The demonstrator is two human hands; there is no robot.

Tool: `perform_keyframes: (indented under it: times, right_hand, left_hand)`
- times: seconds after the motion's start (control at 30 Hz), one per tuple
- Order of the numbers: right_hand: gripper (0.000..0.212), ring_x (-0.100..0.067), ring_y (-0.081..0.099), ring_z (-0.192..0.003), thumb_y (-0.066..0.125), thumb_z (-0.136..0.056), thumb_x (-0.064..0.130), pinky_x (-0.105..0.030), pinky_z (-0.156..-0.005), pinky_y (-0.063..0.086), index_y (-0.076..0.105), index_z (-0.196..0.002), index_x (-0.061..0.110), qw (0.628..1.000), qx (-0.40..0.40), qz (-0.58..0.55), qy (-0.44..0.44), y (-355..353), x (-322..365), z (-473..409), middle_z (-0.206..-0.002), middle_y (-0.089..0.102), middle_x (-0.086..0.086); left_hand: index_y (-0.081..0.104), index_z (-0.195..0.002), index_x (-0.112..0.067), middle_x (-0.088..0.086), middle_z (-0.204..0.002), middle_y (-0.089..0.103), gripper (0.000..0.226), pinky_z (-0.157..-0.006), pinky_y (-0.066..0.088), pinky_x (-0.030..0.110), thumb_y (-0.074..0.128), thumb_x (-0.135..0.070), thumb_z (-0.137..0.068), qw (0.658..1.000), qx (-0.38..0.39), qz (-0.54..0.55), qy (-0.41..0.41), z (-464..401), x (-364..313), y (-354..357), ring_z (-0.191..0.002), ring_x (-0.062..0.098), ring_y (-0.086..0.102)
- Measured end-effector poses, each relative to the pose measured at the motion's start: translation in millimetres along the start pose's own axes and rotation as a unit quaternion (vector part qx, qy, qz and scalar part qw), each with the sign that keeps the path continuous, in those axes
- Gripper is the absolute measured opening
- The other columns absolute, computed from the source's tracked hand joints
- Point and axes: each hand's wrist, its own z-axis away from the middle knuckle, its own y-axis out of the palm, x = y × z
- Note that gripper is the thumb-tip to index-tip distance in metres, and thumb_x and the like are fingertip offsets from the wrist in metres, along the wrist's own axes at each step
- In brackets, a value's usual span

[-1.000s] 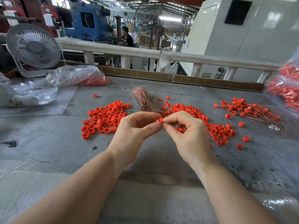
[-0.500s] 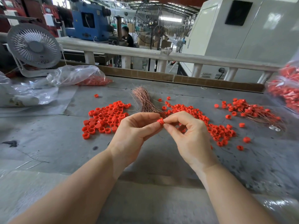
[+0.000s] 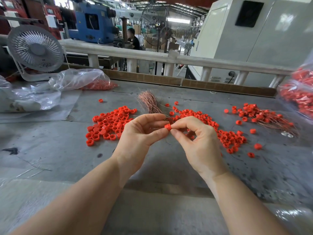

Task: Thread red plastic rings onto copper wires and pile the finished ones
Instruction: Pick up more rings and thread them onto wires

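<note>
My left hand [image 3: 138,134] and my right hand [image 3: 194,139] meet above the grey table [image 3: 50,150], both pinching one red plastic ring [image 3: 168,127] between thumb and forefinger. Any wire in the ring is too thin to make out. Behind the hands lies a bundle of copper wires [image 3: 149,103]. Loose red rings form one heap on the left [image 3: 110,123] and another on the right [image 3: 225,133]. A pile of rings threaded on wires [image 3: 260,116] lies at the far right.
A small white fan [image 3: 35,50] stands at the back left beside clear plastic bags [image 3: 74,79], one holding red rings. Another bag of red rings [image 3: 299,94] hangs at the right edge. A cardboard strip and a white rail border the table's far side.
The hands stay together at the same spot. The ring has turned and shows more between the fingertips, and my right hand's lower fingers have spread open a little.
</note>
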Motion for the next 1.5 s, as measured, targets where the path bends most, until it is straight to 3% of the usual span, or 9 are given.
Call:
perform_keyframes:
  times: [0.27, 0.5, 0.7, 0.77, 0.9, 1.0, 1.2, 1.5]
  right_hand:
    - [0.006, -0.008, 0.056, -0.075, 0.063, -0.077, 0.005, -0.012, -0.070, 0.040, 0.068, -0.075, 0.005, 1.000, 0.011, 0.016, -0.024, 0.1, -1.2, 0.5, -0.078, 0.064, -0.001]
    - [0.009, -0.005, 0.053, -0.074, 0.070, -0.073, 0.008, -0.008, -0.068, 0.035, 0.067, -0.081, 0.008, 0.996, 0.028, 0.072, -0.043, 1.3, 3.3, 3.7, -0.081, 0.061, 0.001]
    - [0.017, -0.020, 0.056, -0.073, 0.075, -0.071, 0.014, -0.029, -0.066, 0.045, 0.063, -0.079, 0.006, 0.982, 0.003, 0.172, -0.079, 2.0, 6.9, 6.2, -0.079, 0.060, -0.003]
    - [0.017, -0.020, 0.056, -0.071, 0.077, -0.071, 0.012, -0.030, -0.065, 0.045, 0.063, -0.079, 0.007, 0.981, 0.001, 0.179, -0.075, 2.6, 6.2, 6.5, -0.077, 0.059, -0.003]
    - [0.009, -0.006, 0.048, -0.065, 0.072, -0.076, 0.013, -0.019, -0.062, 0.042, 0.064, -0.076, 0.009, 0.992, -0.009, 0.118, -0.031, 2.8, 2.0, 4.9, -0.075, 0.058, 0.003]
    - [0.008, -0.006, 0.053, -0.067, 0.070, -0.078, 0.012, -0.019, -0.065, 0.044, 0.063, -0.077, 0.016, 0.998, -0.016, 0.052, 0.022, 1.9, -1.1, 2.5, -0.075, 0.061, 0.005]
    - [0.021, -0.005, 0.059, -0.070, 0.071, -0.080, 0.009, -0.013, -0.067, 0.045, 0.062, -0.076, 0.028, 0.997, 0.011, -0.028, 0.077, 0.1, 1.2, 0.4, -0.073, 0.065, 0.009]
    - [0.019, -0.015, 0.060, -0.068, 0.071, -0.079, 0.005, -0.028, -0.068, 0.051, 0.063, -0.072, 0.021, 0.991, 0.040, -0.072, 0.102, -2.4, 4.1, -0.1, -0.070, 0.065, 0.001]
  left_hand:
    - [0.067, -0.087, -0.010, 0.001, -0.078, 0.073, 0.030, -0.075, 0.055, 0.020, 0.068, 0.014, -0.070, 0.994, -0.006, -0.091, 0.052, 2.6, -1.9, 2.2, -0.076, 0.009, 0.068]
    - [0.071, -0.085, -0.013, 0.012, -0.084, 0.072, 0.029, -0.077, 0.057, 0.027, 0.073, -0.009, -0.056, 1.000, -0.006, -0.017, 0.004, 2.0, -0.6, -0.9, -0.083, 0.022, 0.067]
    - [0.074, -0.078, -0.015, 0.010, -0.081, 0.072, 0.023, -0.066, 0.055, 0.022, 0.074, -0.010, -0.055, 1.000, 0.009, -0.006, -0.017, 1.5, 1.1, 0.7, -0.074, 0.016, 0.069]
    - [0.075, -0.077, -0.015, 0.009, -0.080, 0.073, 0.022, -0.066, 0.055, 0.021, 0.073, -0.010, -0.056, 1.000, 0.009, -0.008, -0.016, 1.3, 0.6, 0.8, -0.073, 0.015, 0.069]
    - [0.076, -0.078, -0.015, 0.009, -0.084, 0.073, 0.019, -0.072, 0.055, 0.021, 0.065, -0.003, -0.070, 0.999, 0.027, -0.010, -0.030, 2.4, -1.8, 3.2, -0.081, 0.018, 0.070]
    - [0.075, -0.081, -0.015, 0.009, -0.085, 0.074, 0.034, -0.073, 0.055, 0.020, 0.053, 0.011, -0.083, 0.999, 0.033, -0.025, -0.029, 3.7, -2.4, 4.2, -0.082, 0.016, 0.070]
    - [0.071, -0.087, -0.009, 0.009, -0.082, 0.074, 0.018, -0.069, 0.054, 0.017, 0.063, 0.004, -0.078, 0.996, 0.016, -0.087, 0.011, 5.0, -4.8, 5.8, -0.077, 0.015, 0.069]
    - [0.068, -0.080, -0.012, -0.005, -0.067, 0.070, 0.021, -0.063, 0.051, 0.013, 0.062, 0.008, -0.080, 0.984, 0.027, -0.169, 0.054, 5.5, -4.4, 5.7, -0.064, 0.006, 0.066]
